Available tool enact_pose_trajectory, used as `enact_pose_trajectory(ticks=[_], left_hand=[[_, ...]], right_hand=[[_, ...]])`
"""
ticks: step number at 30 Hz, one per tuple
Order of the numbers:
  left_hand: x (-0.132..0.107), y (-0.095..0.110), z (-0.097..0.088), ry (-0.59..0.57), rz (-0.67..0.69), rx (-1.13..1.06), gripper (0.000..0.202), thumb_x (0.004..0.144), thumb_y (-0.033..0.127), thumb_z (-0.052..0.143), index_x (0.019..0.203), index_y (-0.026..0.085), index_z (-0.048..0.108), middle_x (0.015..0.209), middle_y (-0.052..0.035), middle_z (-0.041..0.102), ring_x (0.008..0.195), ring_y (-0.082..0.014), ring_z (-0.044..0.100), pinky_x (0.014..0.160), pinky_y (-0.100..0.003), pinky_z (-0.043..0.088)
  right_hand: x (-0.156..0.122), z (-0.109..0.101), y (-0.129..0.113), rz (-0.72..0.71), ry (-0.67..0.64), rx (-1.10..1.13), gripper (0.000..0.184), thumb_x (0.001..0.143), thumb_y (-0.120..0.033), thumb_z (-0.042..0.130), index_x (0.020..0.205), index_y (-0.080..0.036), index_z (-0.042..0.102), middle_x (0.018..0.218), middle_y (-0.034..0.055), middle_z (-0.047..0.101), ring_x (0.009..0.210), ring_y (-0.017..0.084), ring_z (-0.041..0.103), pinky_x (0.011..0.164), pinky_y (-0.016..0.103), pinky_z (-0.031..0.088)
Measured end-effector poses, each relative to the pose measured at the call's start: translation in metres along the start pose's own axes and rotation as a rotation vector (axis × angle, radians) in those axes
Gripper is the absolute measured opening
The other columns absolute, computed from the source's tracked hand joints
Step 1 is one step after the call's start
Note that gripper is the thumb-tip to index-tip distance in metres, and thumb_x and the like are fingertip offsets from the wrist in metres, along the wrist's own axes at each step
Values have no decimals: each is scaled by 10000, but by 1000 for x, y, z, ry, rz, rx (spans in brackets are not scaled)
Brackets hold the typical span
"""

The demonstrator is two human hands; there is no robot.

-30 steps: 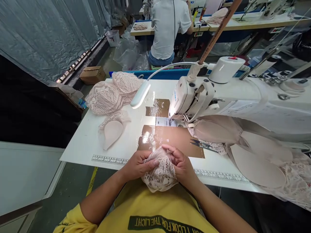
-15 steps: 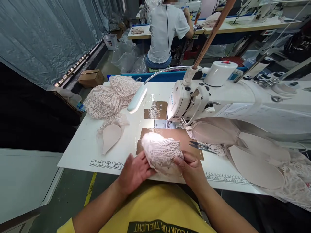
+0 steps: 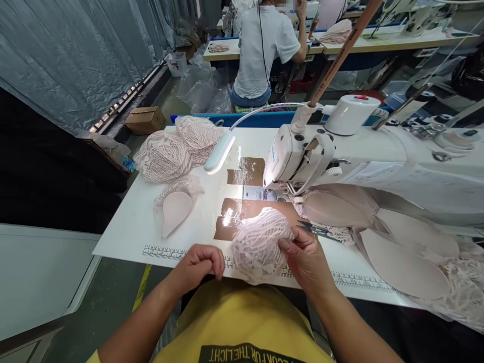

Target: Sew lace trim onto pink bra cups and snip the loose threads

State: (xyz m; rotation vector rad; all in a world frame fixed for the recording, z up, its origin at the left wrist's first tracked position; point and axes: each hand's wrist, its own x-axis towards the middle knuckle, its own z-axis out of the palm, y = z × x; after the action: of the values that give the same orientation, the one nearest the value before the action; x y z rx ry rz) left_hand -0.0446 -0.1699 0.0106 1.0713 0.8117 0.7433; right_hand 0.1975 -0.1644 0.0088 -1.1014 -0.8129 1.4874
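Observation:
My right hand (image 3: pixel 307 260) grips a pale pink lace bra cup (image 3: pixel 260 243) by its right edge and holds it up over the table's front edge, dome side toward me. My left hand (image 3: pixel 198 265) hovers just left of the cup with fingers curled in, apart from the lace; nothing shows in it. Behind the cup lies brown tape (image 3: pixel 242 214) on the white table (image 3: pixel 124 227), under the needle area of a white sewing machine (image 3: pixel 298 156).
A pile of lace cups (image 3: pixel 174 148) and a foam cup (image 3: pixel 176 212) lie at the left. Foam and lace pieces (image 3: pixel 401 247) and small snips (image 3: pixel 315 229) sit to the right. A gooseneck lamp (image 3: pixel 219 151) hangs over the table. A person in a white shirt (image 3: pixel 264 50) sits ahead.
The lace cup went from bunched in both hands to raised and turned in my right hand. My left hand has let go and drawn back to the left with fingers curled.

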Motion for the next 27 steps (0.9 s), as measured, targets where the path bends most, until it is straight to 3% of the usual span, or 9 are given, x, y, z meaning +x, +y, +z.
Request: enact_pose_trajectory(ticks=[2, 4, 6, 10, 13, 17, 20, 22, 27], left_hand=[[-1, 20, -6, 73, 192, 241, 151, 768, 167, 617, 904, 178, 683, 980, -72, 664, 919, -194, 602, 817, -301, 471], [1, 36, -5, 58, 288, 457, 589, 697, 231, 731, 1259, 223, 555, 1326, -100, 523, 1224, -276, 464, 1026, -375, 378], [4, 44, -2, -47, 240, 587, 819, 635, 232, 780, 1379, 226, 438, 1382, -105, 478, 1262, -304, 430, 1064, -396, 345], [4, 33, -10, -283, 5, 560, 262, 709, 92, 533, 921, 149, 675, 809, -20, 646, 738, -170, 586, 681, -248, 467], [-1, 21, -28, -202, -56, 506, 224, 695, 62, 411, 658, 132, 620, 640, -5, 568, 609, -128, 520, 597, -225, 429], [-4, 28, -36, 81, 104, 528, 156, 761, 138, 497, 812, 153, 644, 964, -74, 645, 913, -202, 589, 834, -307, 471], [1, 39, -21, -70, 163, 456, 567, 697, 294, 719, 1232, 197, 557, 1311, -114, 522, 1204, -283, 475, 1025, -388, 382], [7, 40, -8, -174, 117, 408, 655, 656, 329, 777, 1251, 189, 542, 1210, -103, 570, 1096, -261, 533, 954, -357, 431], [14, 23, 11, -176, 68, 365, 227, 809, 329, 638, 908, 126, 622, 790, -9, 546, 683, -117, 483, 621, -222, 402]], right_hand=[[-2, 2, -3, 18, -198, -140, 218, 679, -375, 780, 711, -197, 657, 698, 9, 650, 649, 146, 578, 618, 271, 498], [-4, 8, -4, 23, -394, -242, 180, 729, -346, 747, 732, -191, 657, 748, 19, 660, 712, 156, 592, 666, 279, 497], [-7, 13, -4, 18, -504, -264, 152, 758, -323, 723, 744, -189, 651, 767, 21, 659, 734, 156, 591, 687, 283, 491], [-10, 11, -5, 69, -470, -136, 214, 693, -328, 770, 655, -187, 613, 670, -6, 619, 622, 127, 556, 595, 250, 470], [-11, 3, -8, 110, -395, -65, 310, 609, -377, 817, 580, -188, 574, 583, -26, 574, 532, 111, 513, 512, 232, 437], [-9, 4, -14, 72, -501, -155, 256, 690, -368, 766, 629, -190, 593, 651, -6, 593, 607, 133, 548, 565, 253, 453], [-7, 13, -17, -20, -634, -344, 157, 777, -326, 703, 722, -192, 644, 749, 11, 623, 719, 153, 585, 666, 275, 474], [-7, 19, -18, -95, -631, -459, 144, 804, -325, 679, 749, -193, 661, 764, 11, 628, 725, 151, 588, 672, 267, 472], [-9, 27, -14, -275, -465, -590, 161, 854, -295, 616, 733, -196, 655, 796, 26, 662, 739, 152, 607, 672, 260, 476]])
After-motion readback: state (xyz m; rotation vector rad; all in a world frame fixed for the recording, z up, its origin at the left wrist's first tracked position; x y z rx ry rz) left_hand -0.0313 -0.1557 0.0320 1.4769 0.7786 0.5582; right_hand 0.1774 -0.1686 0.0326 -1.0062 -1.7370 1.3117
